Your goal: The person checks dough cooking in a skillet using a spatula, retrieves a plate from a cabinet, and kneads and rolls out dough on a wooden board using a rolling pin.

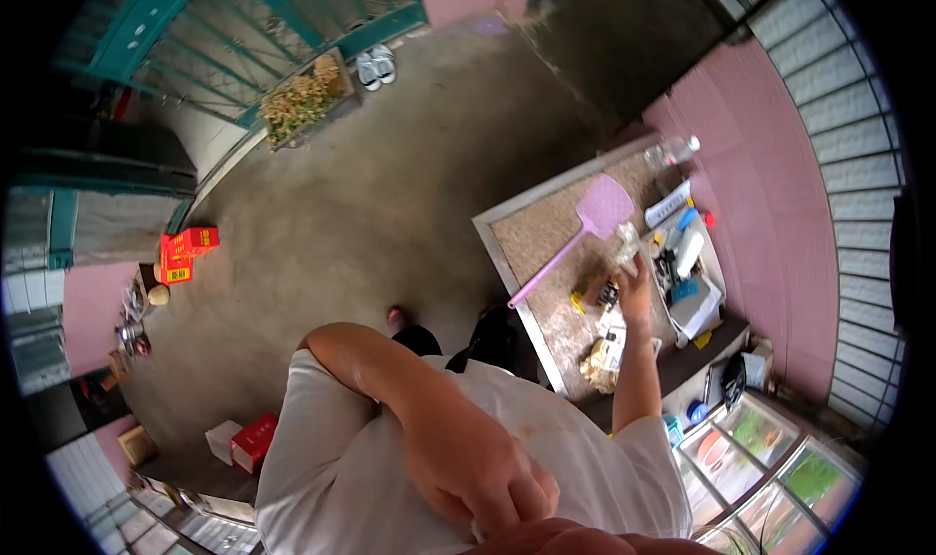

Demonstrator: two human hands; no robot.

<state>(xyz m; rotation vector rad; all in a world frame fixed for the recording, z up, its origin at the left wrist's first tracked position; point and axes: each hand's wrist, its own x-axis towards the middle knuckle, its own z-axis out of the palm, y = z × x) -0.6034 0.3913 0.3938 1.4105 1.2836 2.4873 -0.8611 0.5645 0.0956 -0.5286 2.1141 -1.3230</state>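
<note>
My left hand is drawn in against my chest with the fingers curled closed; whatever lies inside them is hidden. Over the table, my right hand reaches out, its fingertips closed on a crumpled clear plastic wrapper. Beside that hand lies a small dark item with a label, next to a yellow and brown packet. A pink fly swatter rests on the tabletop to the left. Nearer my body are a pale crumpled bundle and a white packet.
Along the wall side stands a white bin with bottles and small items. A clear plastic bottle lies at the far corner. Red boxes, a planter and white slippers are on the floor.
</note>
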